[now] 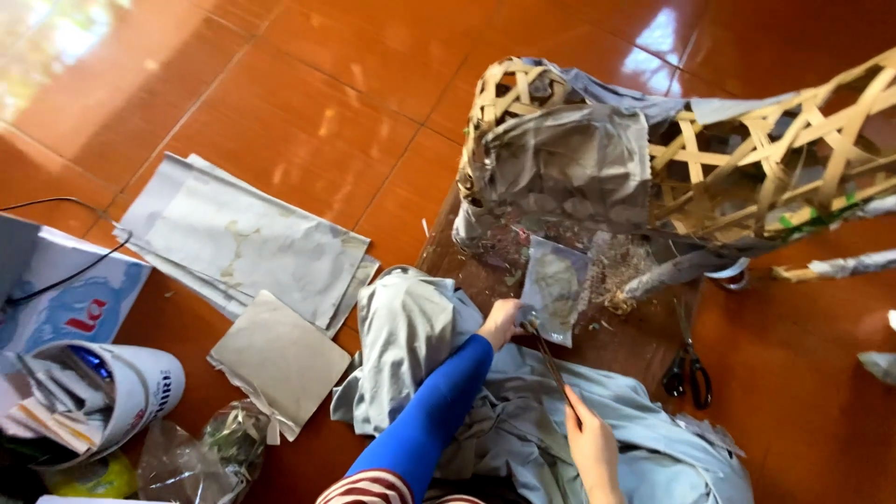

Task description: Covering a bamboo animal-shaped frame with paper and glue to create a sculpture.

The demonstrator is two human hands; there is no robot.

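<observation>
My left hand (502,322), in a blue sleeve, pinches the lower corner of a small stained grey paper piece (554,287) lying on the floor. My right hand (592,446) holds the near end of a thin dark stick (549,357) whose tip reaches the same corner of the paper. Just beyond lies a woven bamboo frame (747,149) on its side, partly covered with pasted grey paper (569,168). A heap of grey paper sheets (411,336) spreads under my arms.
Black-handled scissors (688,369) lie right of my hands. A stack of grey paper sheets (243,243) and a brown card piece (280,359) lie to the left. A white bag with scraps (112,397), a plastic bag (201,457) and a black cable (65,275) sit at far left on the glossy orange tile floor (308,103).
</observation>
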